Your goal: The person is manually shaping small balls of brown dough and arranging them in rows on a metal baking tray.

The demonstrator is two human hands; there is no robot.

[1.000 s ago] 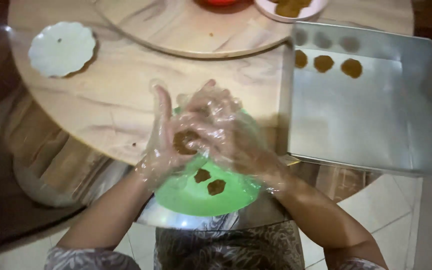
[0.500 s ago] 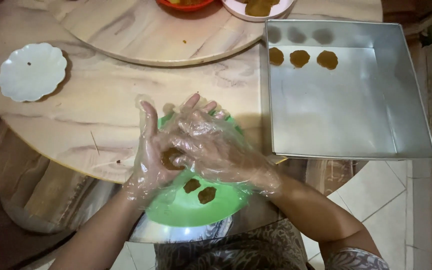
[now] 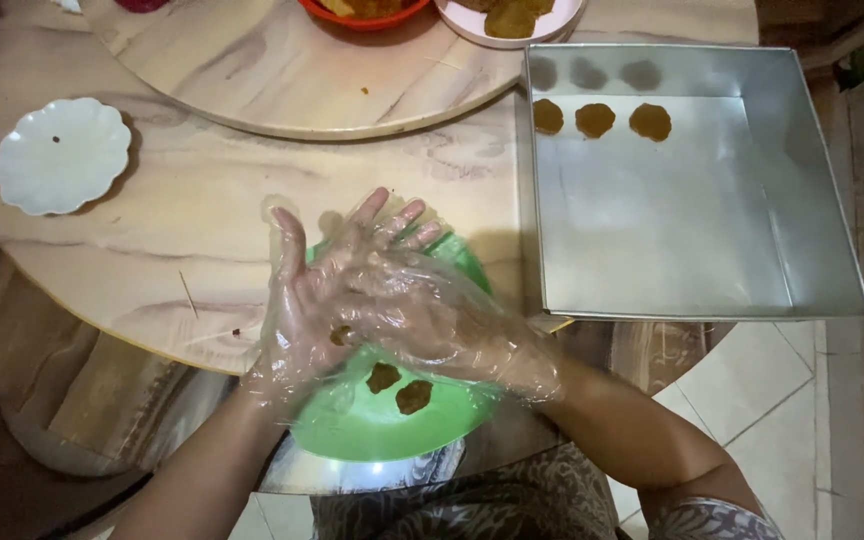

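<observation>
Both my hands wear loose clear plastic gloves and are pressed palm to palm over a green plate [image 3: 372, 430] at the table's near edge. My left hand [image 3: 297, 310] lies underneath, my right hand [image 3: 402, 295] across it on top. A small brown dough piece [image 3: 341, 334] shows between the palms. Two more brown pieces [image 3: 398, 388] lie on the green plate just below my hands. A square metal baking tray [image 3: 692, 250] stands to the right, with three flat brown rounds [image 3: 595, 120] in a row along its far side.
A white scalloped dish [image 3: 62, 155] sits at the left of the marble-look round table [image 3: 152, 260]. A raised turntable [image 3: 282, 70] at the back carries a red bowl [image 3: 362, 10] and a pale plate with brown pieces [image 3: 512, 15]. Tiled floor lies at the lower right.
My hands have stayed pressed together over the green plate, the right sliding across the left with the dough between them. The camera view has shifted a little.
</observation>
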